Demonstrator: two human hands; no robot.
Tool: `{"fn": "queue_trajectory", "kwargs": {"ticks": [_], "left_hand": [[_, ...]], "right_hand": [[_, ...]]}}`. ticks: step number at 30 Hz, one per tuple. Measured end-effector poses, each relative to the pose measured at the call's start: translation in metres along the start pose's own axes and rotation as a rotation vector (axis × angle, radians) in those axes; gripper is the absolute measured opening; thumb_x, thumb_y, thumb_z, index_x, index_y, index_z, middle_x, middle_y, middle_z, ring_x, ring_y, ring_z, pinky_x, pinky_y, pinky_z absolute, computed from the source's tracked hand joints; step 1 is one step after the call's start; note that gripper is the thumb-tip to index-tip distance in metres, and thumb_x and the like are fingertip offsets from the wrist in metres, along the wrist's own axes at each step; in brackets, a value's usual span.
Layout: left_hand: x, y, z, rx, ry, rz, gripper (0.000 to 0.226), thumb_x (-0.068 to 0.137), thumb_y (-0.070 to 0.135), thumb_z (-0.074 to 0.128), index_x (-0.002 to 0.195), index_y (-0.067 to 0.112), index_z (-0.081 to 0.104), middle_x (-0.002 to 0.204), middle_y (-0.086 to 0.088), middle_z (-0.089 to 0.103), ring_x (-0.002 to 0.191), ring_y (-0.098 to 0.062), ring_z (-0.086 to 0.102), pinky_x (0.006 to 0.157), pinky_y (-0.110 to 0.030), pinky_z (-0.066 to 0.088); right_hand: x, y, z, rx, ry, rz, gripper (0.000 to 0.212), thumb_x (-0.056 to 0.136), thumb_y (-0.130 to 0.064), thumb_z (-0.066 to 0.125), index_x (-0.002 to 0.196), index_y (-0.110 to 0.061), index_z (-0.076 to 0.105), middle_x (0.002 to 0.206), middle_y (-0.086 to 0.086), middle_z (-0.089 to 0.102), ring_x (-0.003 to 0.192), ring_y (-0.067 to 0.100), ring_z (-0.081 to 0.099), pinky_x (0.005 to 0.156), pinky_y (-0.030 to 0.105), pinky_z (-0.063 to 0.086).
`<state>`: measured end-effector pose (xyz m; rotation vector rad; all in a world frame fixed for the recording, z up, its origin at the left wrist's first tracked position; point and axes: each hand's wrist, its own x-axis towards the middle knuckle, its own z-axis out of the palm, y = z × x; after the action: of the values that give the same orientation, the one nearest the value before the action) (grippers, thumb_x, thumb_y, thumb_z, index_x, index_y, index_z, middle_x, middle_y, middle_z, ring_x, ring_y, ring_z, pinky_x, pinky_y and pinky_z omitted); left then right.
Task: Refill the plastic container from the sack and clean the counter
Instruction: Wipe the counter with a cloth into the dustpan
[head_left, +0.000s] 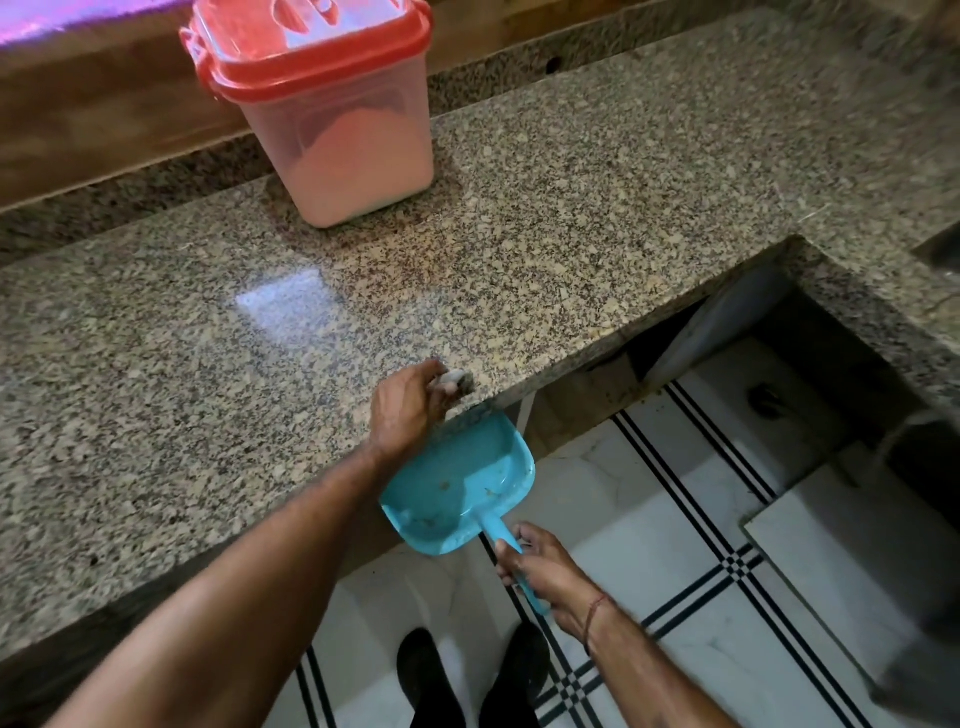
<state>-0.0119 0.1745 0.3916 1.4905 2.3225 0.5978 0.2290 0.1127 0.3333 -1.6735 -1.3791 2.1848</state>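
Note:
A clear plastic container (332, 130) with a red lid stands at the back of the speckled granite counter (571, 218), partly filled with pale powder. My left hand (408, 410) rests at the counter's front edge, shut on a small grey cloth (454, 383). Just below that edge my right hand (540, 566) grips the handle of a turquoise dustpan (460, 488), whose mouth sits against the counter's rim. A few crumbs lie in the pan. The sack is not in view.
A wooden ledge (104, 119) runs behind the counter. To the right the counter turns a corner around an opening, with a dark cavity (810, 353) under it. Below are white floor tiles with black stripes (701, 571) and my dark shoes (426, 675).

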Motion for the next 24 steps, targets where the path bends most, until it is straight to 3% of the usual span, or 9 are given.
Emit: {"fn": "queue_trajectory", "kwargs": {"ticks": [2,5,8,11,13,15,18,20,24], "left_hand": [[0.014,0.000,-0.003,-0.030,-0.072,0.022,0.017,0.103,0.037,0.057,0.100,0.023,0.065,0.084,0.003,0.065,0.070,-0.011,0.060,0.054,-0.020,0.041],[0.030,0.006,-0.007,0.055,-0.268,0.047,0.023,0.101,0.037,0.059,0.109,0.017,0.069,0.096,-0.002,0.072,0.075,-0.013,0.063,0.067,-0.023,0.051],[0.032,0.010,-0.009,0.116,-0.382,0.030,0.027,0.102,0.031,0.059,0.113,0.009,0.070,0.103,-0.007,0.071,0.081,-0.016,0.063,0.069,-0.024,0.050],[0.029,0.003,-0.015,0.128,-0.435,-0.045,0.021,0.101,0.027,0.060,0.093,0.009,0.067,0.092,-0.007,0.067,0.069,-0.010,0.057,0.058,-0.017,0.043],[0.021,-0.001,-0.020,0.079,-0.416,-0.110,0.022,0.101,0.028,0.060,0.084,0.013,0.063,0.088,-0.006,0.067,0.067,-0.011,0.057,0.057,-0.020,0.043],[0.002,0.001,-0.023,0.057,-0.307,-0.120,0.022,0.102,0.028,0.058,0.093,0.009,0.065,0.083,-0.003,0.064,0.066,-0.010,0.054,0.055,-0.020,0.040],[-0.047,0.007,-0.014,0.142,-0.108,0.079,0.013,0.103,0.020,0.054,0.096,0.011,0.061,0.089,-0.001,0.059,0.071,-0.010,0.052,0.060,-0.016,0.041],[-0.071,0.006,0.000,0.213,-0.112,0.192,0.007,0.100,0.019,0.057,0.102,0.015,0.062,0.098,-0.002,0.060,0.086,-0.016,0.057,0.074,-0.026,0.049],[-0.082,-0.001,0.010,0.234,-0.114,0.197,0.015,0.098,0.032,0.057,0.097,0.018,0.063,0.096,-0.001,0.061,0.088,-0.020,0.057,0.072,-0.032,0.041]], "right_hand": [[-0.001,-0.002,-0.001,-0.010,-0.002,-0.013,0.006,0.101,-0.019,0.059,0.098,-0.014,0.060,0.077,0.001,0.062,0.071,0.012,0.057,0.073,0.029,0.049],[-0.003,-0.006,-0.003,-0.009,0.009,-0.042,0.005,0.102,-0.015,0.057,0.098,-0.012,0.058,0.079,0.002,0.060,0.065,0.008,0.055,0.060,0.016,0.048],[-0.010,-0.007,-0.002,-0.016,0.010,-0.060,0.005,0.102,-0.015,0.057,0.098,-0.012,0.058,0.079,0.002,0.060,0.064,0.008,0.055,0.054,0.013,0.046],[-0.018,-0.006,0.000,-0.031,0.004,-0.072,0.006,0.102,-0.014,0.057,0.097,-0.013,0.057,0.080,0.005,0.060,0.065,0.008,0.054,0.055,0.012,0.046],[-0.021,-0.003,0.001,-0.024,0.012,-0.078,0.005,0.102,-0.014,0.057,0.097,-0.012,0.058,0.079,0.005,0.060,0.067,0.009,0.054,0.057,0.014,0.047],[-0.023,-0.001,0.001,-0.011,0.018,-0.076,0.005,0.101,-0.014,0.058,0.097,-0.012,0.060,0.079,0.004,0.061,0.069,0.011,0.056,0.061,0.018,0.049],[-0.023,0.000,0.005,0.006,0.028,-0.073,0.009,0.101,-0.015,0.058,0.092,-0.014,0.059,0.077,0.003,0.060,0.068,0.011,0.055,0.061,0.019,0.048],[-0.023,-0.001,0.009,0.006,0.031,-0.070,0.013,0.101,-0.015,0.058,0.088,-0.016,0.057,0.075,0.002,0.059,0.065,0.010,0.054,0.059,0.019,0.047],[-0.026,0.002,0.012,-0.028,0.001,-0.093,0.007,0.101,-0.016,0.058,0.094,-0.014,0.060,0.077,0.002,0.060,0.068,0.010,0.056,0.065,0.022,0.050]]}}
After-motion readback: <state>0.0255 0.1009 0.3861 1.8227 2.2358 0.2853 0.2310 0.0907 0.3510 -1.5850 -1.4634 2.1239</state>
